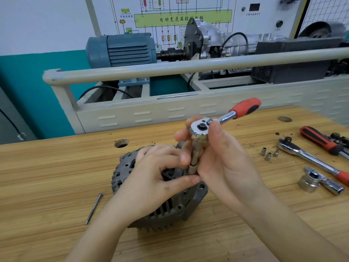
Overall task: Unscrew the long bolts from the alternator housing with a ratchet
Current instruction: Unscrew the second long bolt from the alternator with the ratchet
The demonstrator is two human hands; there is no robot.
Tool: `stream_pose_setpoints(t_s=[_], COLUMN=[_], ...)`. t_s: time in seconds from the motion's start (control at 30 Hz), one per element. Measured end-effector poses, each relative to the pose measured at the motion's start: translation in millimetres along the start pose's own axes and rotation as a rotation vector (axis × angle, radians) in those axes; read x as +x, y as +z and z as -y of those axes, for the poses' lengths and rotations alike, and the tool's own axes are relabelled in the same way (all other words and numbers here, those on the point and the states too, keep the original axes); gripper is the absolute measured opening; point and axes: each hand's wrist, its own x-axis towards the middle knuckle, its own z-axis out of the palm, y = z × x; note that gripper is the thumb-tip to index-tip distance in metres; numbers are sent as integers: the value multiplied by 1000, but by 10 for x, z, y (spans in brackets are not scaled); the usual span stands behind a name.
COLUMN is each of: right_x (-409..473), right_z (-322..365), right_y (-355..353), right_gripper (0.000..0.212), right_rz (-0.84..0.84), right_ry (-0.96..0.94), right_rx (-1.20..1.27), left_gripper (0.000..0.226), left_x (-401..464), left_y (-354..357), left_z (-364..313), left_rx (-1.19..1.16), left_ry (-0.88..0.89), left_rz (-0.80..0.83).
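A grey alternator housing [190, 203] lies on the wooden bench [56, 176], mostly covered by my hands. My left hand [151, 182] rests on top of it, thumb reaching to the socket. A ratchet [205, 127] with a red and black handle [245, 107] stands on an extension and socket [193, 168] set down into the housing. My right hand [224, 163] holds the ratchet head and extension between thumb and fingers. One long bolt [94, 208] lies loose on the bench to the left of the housing.
On the right of the bench lie a second ratchet [309, 157], a red-handled tool [319, 139], three small sockets [269, 153] and a large socket with adapter [313, 180]. A beige frame with a rail [188, 67] and a blue motor [122, 49] stands behind the bench.
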Motion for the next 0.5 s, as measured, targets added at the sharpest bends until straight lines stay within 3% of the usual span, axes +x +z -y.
stream_pose_setpoints(t_s=[0.13, 0.27, 0.4, 0.5], right_x=[-12, -38, -7, 9], right_z=[-9, -6, 1, 4], right_y=[22, 12, 21, -1], right_gripper=[28, 31, 26, 31], right_rz=[-26, -30, -2, -6], right_ry=[-58, -72, -53, -11], right_rx=[-71, -47, -30, 14], left_gripper=[19, 41, 30, 34], left_x=[-9, 0, 1, -11], left_y=[24, 27, -1, -12], left_z=[-15, -1, -12, 0], left_rx=[21, 41, 11, 38], left_ry=[-8, -5, 4, -1], left_rz=[-80, -42, -22, 4])
